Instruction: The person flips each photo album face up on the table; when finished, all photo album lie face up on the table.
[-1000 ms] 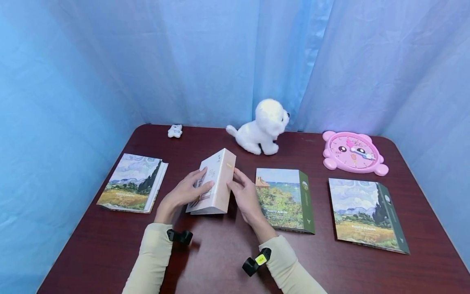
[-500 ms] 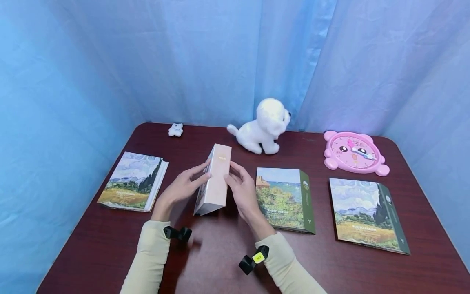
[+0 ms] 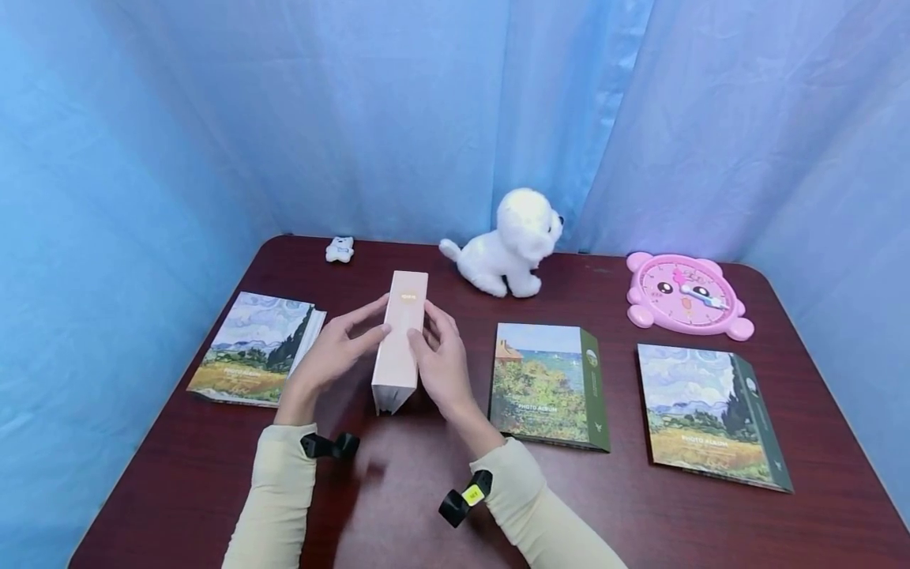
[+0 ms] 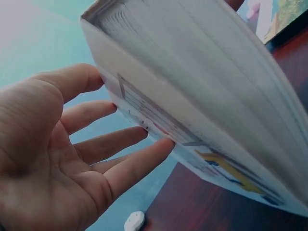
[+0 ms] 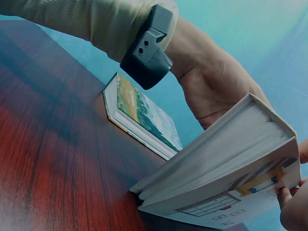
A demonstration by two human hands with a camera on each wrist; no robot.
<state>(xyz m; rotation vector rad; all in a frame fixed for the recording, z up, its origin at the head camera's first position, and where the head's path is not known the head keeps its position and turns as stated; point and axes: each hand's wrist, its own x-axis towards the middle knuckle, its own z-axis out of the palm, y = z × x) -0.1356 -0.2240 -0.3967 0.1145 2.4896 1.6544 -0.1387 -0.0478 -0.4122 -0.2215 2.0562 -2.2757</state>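
A pale pink photo album (image 3: 401,348) stands spine up on the dark red table, with its page edges showing in both wrist views. My left hand (image 3: 334,348) lies along its left cover. In the left wrist view the fairly straight, spread fingers (image 4: 139,166) press their tips to the printed cover, and the thumb touches near the spine edge. On the other side my right hand (image 3: 441,363) holds the album, its thumb over the spine and its bent fingers against the right cover. Only part of that hand shows at the right wrist view's edge.
A landscape-covered album (image 3: 252,348) lies left. To the right lie a green-spined photo album (image 3: 543,387) and another photo album (image 3: 711,419). Along the back are a small white bear figure (image 3: 340,249), a white plush dog (image 3: 512,245) and a pink toy clock (image 3: 686,294).
The pale pink album has turned from leaning with its left cover showing to upright with its spine facing up. It and both hands have shifted a little to the left.
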